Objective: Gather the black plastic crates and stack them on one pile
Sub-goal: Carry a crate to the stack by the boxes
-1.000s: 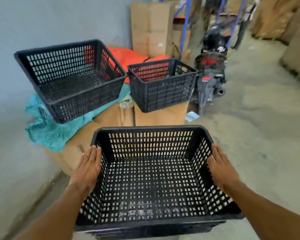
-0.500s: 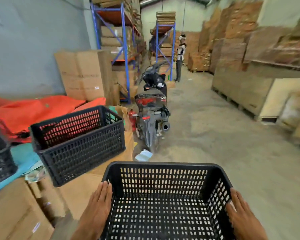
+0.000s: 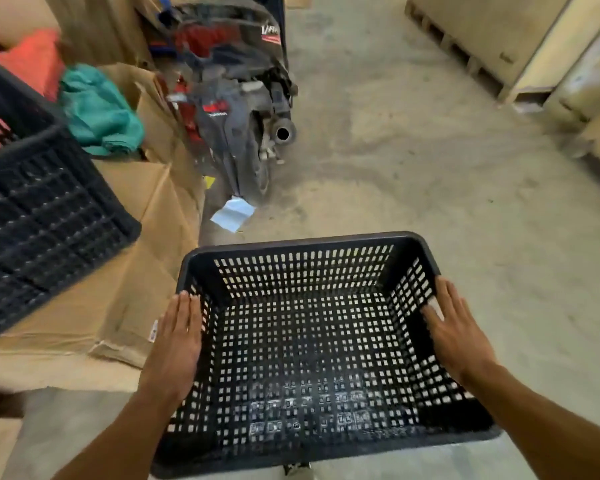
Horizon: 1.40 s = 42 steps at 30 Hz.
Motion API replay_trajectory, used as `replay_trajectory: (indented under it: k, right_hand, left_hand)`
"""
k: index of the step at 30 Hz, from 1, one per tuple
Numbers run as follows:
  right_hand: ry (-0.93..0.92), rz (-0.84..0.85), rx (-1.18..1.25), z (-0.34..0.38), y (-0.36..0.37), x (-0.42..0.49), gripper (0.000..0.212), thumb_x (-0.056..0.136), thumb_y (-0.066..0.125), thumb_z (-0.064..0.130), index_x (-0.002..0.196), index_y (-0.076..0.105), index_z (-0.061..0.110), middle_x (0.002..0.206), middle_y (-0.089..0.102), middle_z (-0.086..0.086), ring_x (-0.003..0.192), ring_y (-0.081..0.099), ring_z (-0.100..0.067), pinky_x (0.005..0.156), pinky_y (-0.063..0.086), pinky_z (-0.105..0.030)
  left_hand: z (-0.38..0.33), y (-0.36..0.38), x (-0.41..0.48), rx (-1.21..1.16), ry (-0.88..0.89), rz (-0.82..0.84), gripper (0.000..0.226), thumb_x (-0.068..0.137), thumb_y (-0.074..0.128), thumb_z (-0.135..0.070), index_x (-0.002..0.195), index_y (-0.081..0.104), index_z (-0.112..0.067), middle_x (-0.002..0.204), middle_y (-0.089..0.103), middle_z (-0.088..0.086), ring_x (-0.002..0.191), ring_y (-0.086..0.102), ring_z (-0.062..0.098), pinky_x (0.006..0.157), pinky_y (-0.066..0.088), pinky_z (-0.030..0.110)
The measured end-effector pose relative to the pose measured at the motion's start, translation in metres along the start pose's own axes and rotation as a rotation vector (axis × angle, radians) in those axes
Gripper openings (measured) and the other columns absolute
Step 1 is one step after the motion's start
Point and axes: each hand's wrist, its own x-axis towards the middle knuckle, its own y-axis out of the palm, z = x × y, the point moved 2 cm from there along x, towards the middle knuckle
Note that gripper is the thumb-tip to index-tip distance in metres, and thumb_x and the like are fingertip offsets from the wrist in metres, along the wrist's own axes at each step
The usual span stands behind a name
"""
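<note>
An empty black perforated plastic crate point(image 3: 305, 344) is carried in front of me above the concrete floor. My left hand point(image 3: 175, 344) presses flat against its left wall from outside. My right hand point(image 3: 456, 334) presses flat on its right rim and wall. Both hands clamp the crate between them. A second black crate point(image 3: 39, 216) rests on cardboard boxes at the left, partly cut off by the frame edge.
A parked motorbike point(image 3: 236, 98) stands straight ahead. Flattened cardboard boxes point(image 3: 132, 271) lie at the left with a teal cloth point(image 3: 101, 112) and orange cloth point(image 3: 35, 57). A blue paper scrap point(image 3: 232, 213) lies on the floor. Wooden pallets and crates point(image 3: 499, 46) line the right.
The view has swung right and then tilted down. The far-left crate has left the frame, and the second crate now sits at the left edge. My hands keep their hold on the carried crate.
</note>
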Motion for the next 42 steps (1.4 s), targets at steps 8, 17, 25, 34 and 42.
replay_trajectory:
  k: [8, 17, 25, 34, 42]
  right_hand:
    - [0.044, 0.136, -0.002, 0.004, 0.163, 0.132, 0.061, 0.086, 0.067, 0.004, 0.140, 0.039, 0.010, 0.160, -0.024, -0.023, 0.146, -0.029, -0.037, 0.116, -0.009, -0.047]
    - [0.038, 0.164, 0.073, 0.013, 0.295, 0.213, 0.051, 0.084, 0.070, 0.000, 0.125, 0.042, 0.009, 0.163, -0.014, -0.020, 0.151, -0.014, -0.036, 0.118, -0.002, -0.047]
    - [0.016, 0.147, 0.135, 0.017, 0.325, 0.255, 0.046, 0.081, 0.069, -0.005, 0.119, 0.045, 0.005, 0.164, -0.013, -0.020, 0.151, -0.012, -0.039, 0.122, 0.008, -0.051]
    - [0.028, 0.130, 0.253, 0.026, 0.363, 0.250, 0.044, 0.081, 0.064, 0.001, 0.122, 0.049, 0.007, 0.164, -0.008, -0.019, 0.151, -0.011, -0.035, 0.109, 0.038, -0.061]
    - [-0.008, 0.211, 0.057, 0.024, 0.373, 0.255, 0.058, 0.083, 0.069, 0.027, 0.130, 0.045, 0.005, 0.159, -0.017, -0.030, 0.148, -0.010, -0.048, 0.120, 0.014, -0.061]
  left_hand:
    - [0.007, 0.179, 0.137, 0.117, 0.034, 0.181, 0.098, 0.086, 0.054, -0.001, 0.142, -0.026, -0.008, 0.156, -0.024, 0.016, 0.143, -0.024, 0.027, 0.116, -0.009, 0.040]
    - [0.005, 0.312, 0.193, -0.021, -0.014, 0.193, 0.097, 0.084, 0.053, 0.009, 0.148, -0.018, -0.005, 0.157, -0.022, 0.019, 0.143, -0.025, 0.026, 0.117, -0.010, 0.039]
    - [0.012, 0.355, 0.216, -0.096, -0.002, 0.186, 0.095, 0.084, 0.050, 0.012, 0.150, -0.014, -0.007, 0.157, -0.023, 0.013, 0.144, -0.026, 0.023, 0.115, -0.023, 0.024]
    - [0.025, 0.390, 0.204, -0.132, -0.055, 0.162, 0.099, 0.079, 0.062, 0.008, 0.151, -0.004, -0.003, 0.159, -0.015, 0.016, 0.148, -0.017, 0.028, 0.120, -0.013, 0.029]
    - [0.019, 0.386, 0.212, -0.017, -0.061, 0.364, 0.116, 0.069, 0.054, -0.061, 0.149, -0.005, -0.001, 0.157, -0.016, 0.025, 0.146, -0.014, 0.039, 0.118, 0.008, 0.055]
